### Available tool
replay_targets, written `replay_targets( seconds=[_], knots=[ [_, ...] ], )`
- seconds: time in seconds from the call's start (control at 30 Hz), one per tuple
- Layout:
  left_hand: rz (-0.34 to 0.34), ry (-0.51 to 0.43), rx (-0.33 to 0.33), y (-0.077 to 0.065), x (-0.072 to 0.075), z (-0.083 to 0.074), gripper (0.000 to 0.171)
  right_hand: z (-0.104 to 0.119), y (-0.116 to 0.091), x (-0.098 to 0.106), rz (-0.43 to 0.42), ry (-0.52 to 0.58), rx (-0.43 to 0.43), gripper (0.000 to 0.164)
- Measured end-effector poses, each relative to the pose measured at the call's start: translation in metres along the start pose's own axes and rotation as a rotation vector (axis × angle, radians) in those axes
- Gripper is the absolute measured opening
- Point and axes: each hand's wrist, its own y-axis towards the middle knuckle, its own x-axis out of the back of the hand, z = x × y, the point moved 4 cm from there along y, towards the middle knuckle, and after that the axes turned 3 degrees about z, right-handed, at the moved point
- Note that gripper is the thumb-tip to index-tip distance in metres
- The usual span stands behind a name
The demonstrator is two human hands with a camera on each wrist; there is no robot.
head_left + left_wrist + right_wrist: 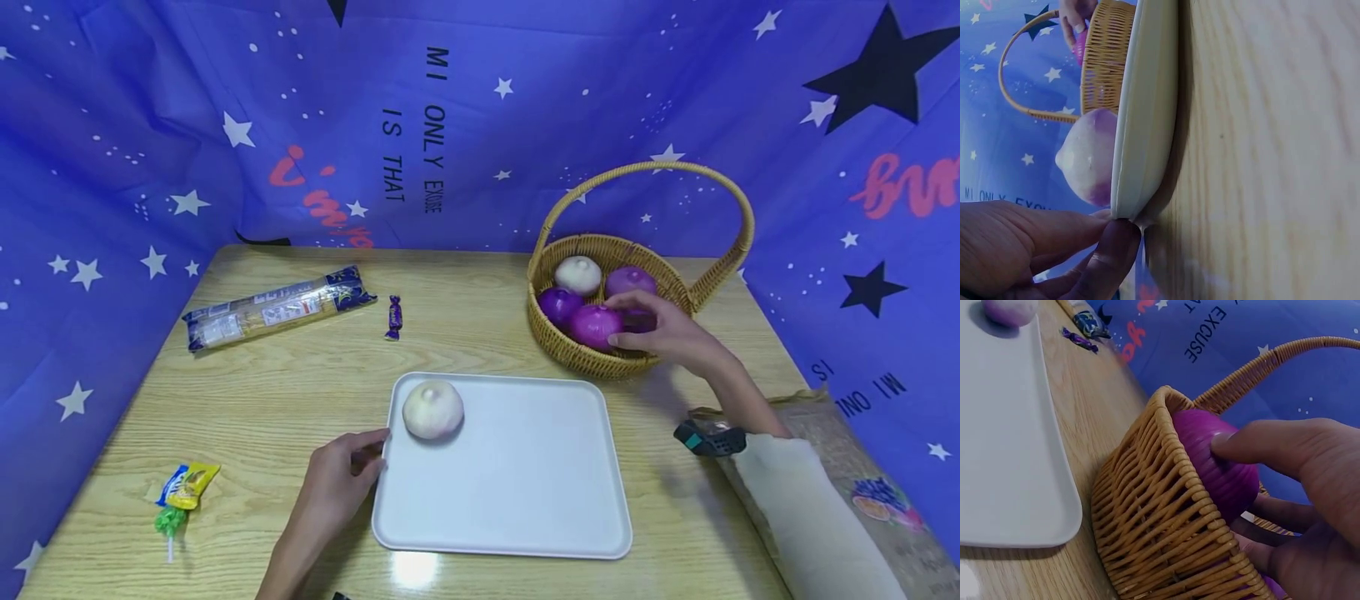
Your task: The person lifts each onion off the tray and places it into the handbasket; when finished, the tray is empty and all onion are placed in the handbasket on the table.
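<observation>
My right hand (663,329) reaches into the wicker basket (1147,500) and grips a purple onion (596,327) near its front rim. In the right wrist view the thumb presses on the onion's skin and the other fingers are partly hidden behind it. My left hand (341,475) pinches the left edge of the white tray (510,467); its fingertips meet at the rim in the left wrist view. A whitish garlic bulb (433,410) with purple tinges sits at the tray's upper left corner.
Two more purple onions and another white bulb (578,274) lie in the basket, under its tall handle (645,169). A noodle packet (281,308) and a wrapped candy (393,318) lie behind the tray. Sweets (187,486) and a lollipop (171,522) are left; a brown bag (840,467) is right.
</observation>
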Motion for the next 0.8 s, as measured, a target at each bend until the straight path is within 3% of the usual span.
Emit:
replay_targets(
  seconds=[0.33, 0.47, 0.8],
  knots=[
    [-0.003, 0.009, -0.008, -0.0001, -0.0008, 0.0010, 0.036, -0.0026, 0.0006, 0.0006, 0.040, -0.057, -0.048, 0.045],
    [0.001, 0.010, -0.007, -0.0003, -0.0011, 0.0019, 0.036, -0.0013, 0.0009, -0.0004, 0.042, -0.094, -0.030, 0.036],
    [0.006, -0.002, 0.005, -0.0003, -0.0012, 0.0018, 0.034, -0.0017, 0.0003, -0.0038, 0.037, -0.148, -0.019, 0.037]
  ],
)
